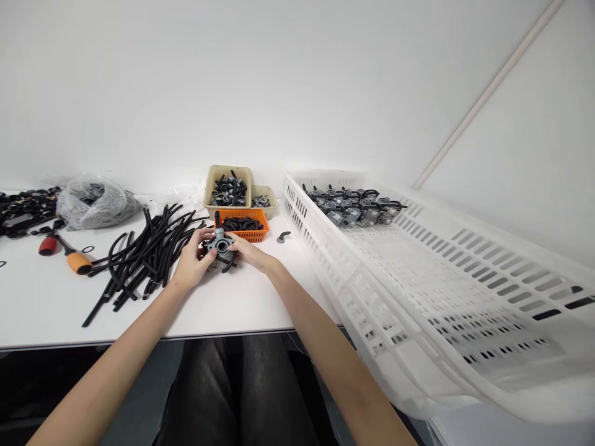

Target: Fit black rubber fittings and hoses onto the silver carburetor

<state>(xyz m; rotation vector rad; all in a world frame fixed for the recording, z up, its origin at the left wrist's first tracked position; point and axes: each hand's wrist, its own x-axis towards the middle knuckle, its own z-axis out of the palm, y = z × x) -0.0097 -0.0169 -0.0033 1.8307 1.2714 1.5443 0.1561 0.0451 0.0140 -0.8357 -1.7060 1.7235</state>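
Observation:
A grey metal carburetor (pixel 220 246) stands upright above the white table, its round bore facing me and a black cap on top. My left hand (pixel 194 257) is closed around its left side, thumb on the front. On the other side my right hand (pixel 247 251) grips it too, fingertips by the bore. A short black hose (pixel 229 264) hangs at its lower right. Just behind the hands sits an orange basket (pixel 264 234) of small black parts. To the left lies a loose pile of black rubber hoses (pixel 149 248).
A large white perforated crate (pixel 320 244) on the right holds several carburetors (pixel 348 204) at its far end. Behind are two beige bins (pixel 207 186) of small parts. Screwdrivers with orange (pixel 79 263) and red (pixel 47 245) handles and a plastic bag (pixel 97 204) lie left. A small elbow piece (pixel 283 236) lies near the crate.

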